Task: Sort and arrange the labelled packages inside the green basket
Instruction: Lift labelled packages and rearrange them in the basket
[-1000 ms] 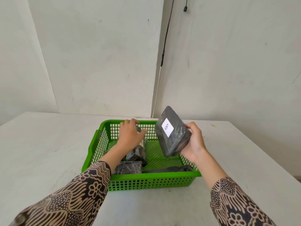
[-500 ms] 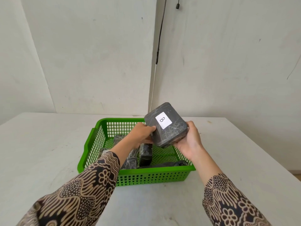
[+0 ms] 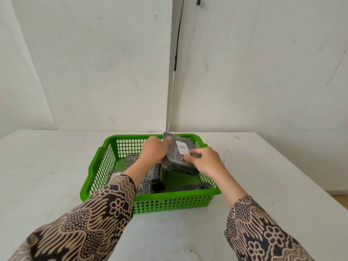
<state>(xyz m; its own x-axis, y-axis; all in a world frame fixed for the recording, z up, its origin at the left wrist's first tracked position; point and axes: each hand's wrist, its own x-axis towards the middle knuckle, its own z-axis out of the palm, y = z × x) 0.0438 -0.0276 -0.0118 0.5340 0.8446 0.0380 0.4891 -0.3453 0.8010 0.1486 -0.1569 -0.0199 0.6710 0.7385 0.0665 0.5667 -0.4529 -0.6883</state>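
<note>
Both hands hold one black package (image 3: 178, 155) over the green basket (image 3: 150, 202), seen from the head camera looking forward and down. Left hand (image 3: 154, 149) curls around the package's left edge, thumb on top near the far corner. Right hand (image 3: 205, 160) grips the near right corner, fingertips (image 3: 188, 158) pressed beside the white label (image 3: 182, 147), which reads B. Neither hand is open; each is closed on this package. It sits tilted, far end raised above the rim, at about 1 o'clock within the basket, above the bare mesh floor on the right side.

Inside the basket, other black wrapped packages (image 3: 146, 185) crowd the left half, from 9 to 7 o'clock, partly hidden by the left forearm; their labels cannot be read. Another dark bundle (image 3: 195, 186) lies along the near wall at about 5 o'clock. The right centre of the floor shows empty green mesh.

Judging from this, sorting is partway: several packages lie loosely, not in clear rows, and package B is about to be placed, likely into the open right side. The rest appear to need arranging.

The basket rests on a grey table (image 3: 47, 166) before a pale wall.
</note>
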